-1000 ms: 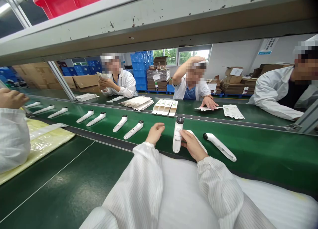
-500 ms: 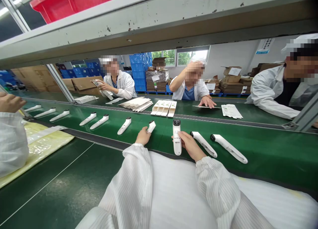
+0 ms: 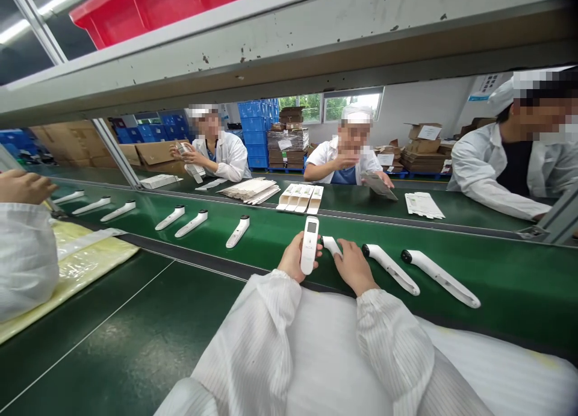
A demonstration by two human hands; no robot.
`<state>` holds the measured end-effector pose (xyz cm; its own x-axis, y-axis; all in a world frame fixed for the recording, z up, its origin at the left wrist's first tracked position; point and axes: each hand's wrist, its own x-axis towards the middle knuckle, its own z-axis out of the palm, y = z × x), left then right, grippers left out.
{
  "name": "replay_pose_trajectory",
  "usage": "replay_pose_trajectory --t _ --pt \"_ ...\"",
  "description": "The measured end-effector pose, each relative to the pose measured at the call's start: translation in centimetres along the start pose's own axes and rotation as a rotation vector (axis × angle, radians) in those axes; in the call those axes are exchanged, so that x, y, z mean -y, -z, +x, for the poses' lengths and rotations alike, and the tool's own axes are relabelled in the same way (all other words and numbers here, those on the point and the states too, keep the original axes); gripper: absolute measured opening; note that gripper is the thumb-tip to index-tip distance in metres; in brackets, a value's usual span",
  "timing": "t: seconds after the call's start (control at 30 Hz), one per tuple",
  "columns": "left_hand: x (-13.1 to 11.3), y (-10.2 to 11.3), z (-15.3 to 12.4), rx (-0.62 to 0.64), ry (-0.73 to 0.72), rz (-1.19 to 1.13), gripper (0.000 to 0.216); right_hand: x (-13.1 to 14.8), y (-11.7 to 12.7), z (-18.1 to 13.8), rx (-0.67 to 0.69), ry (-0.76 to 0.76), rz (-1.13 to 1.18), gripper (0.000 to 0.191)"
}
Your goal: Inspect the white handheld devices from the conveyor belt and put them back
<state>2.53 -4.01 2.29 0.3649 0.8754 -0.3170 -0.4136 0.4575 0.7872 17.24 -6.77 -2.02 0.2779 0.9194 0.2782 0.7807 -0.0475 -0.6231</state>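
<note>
My left hand is wrapped round a white handheld thermometer, held upright with its small screen facing me. My right hand rests on the green conveyor belt with its fingers closed over a second white thermometer, of which only the tip shows. Two more white thermometers lie on the belt just right of my right hand. Several others lie in a row on the belt to the left. Both my sleeves are white.
A white foam sheet covers the bench under my arms. A co-worker's sleeve and a yellow bag are at the left. Across the belt three people in white coats handle boxes and leaflets. A grey shelf beam hangs overhead.
My left hand picked a thermometer off the belt and raised it upright. My right hand laid its thermometer down on the belt. The thermometers on the belt drifted to the right.
</note>
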Motion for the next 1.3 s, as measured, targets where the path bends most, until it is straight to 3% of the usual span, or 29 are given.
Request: replay_pose_trajectory --t 0.1,0.17,0.33,0.73,0.87,0.97,1.1,1.23,1.3 --pt "0.4 -0.2 0.2 -0.043 0.023 -0.028 0.026 0.8 -0.2 0.0 -0.092 0.137 0.249 0.034" --pt "0.7 -0.3 0.3 -0.035 -0.026 -0.056 0.016 1.4 -0.5 0.0 -0.014 0.145 0.537 0.033" --pt "1.1 0.1 0.7 0.015 -0.117 -0.060 0.021 2.1 -0.7 -0.4 0.247 -0.070 1.073 0.039" --pt "0.6 0.7 0.8 -0.105 -0.065 -0.051 0.016 2.3 0.0 -0.6 0.363 -0.230 1.213 0.028" --pt "0.5 1.2 1.1 -0.165 -0.084 -0.037 0.014 1.8 -0.5 -0.3 0.375 -0.280 1.063 0.027" --pt "0.4 1.7 1.4 -0.197 -0.100 -0.008 0.014 1.2 -0.9 -0.2 0.287 -0.256 0.644 0.018" --pt "0.7 1.9 1.7 -0.203 -0.107 0.036 0.015 0.6 -1.2 -0.4 0.166 -0.033 0.101 0.025" --pt "0.5 2.4 2.3 -0.174 -0.140 0.143 0.016 0.4 -1.0 -0.4 0.132 0.036 -0.022 0.038" --pt "-0.2 3.3 2.6 -0.212 -0.242 0.339 0.015 0.4 -0.8 -0.3 0.062 0.071 -0.008 0.042"
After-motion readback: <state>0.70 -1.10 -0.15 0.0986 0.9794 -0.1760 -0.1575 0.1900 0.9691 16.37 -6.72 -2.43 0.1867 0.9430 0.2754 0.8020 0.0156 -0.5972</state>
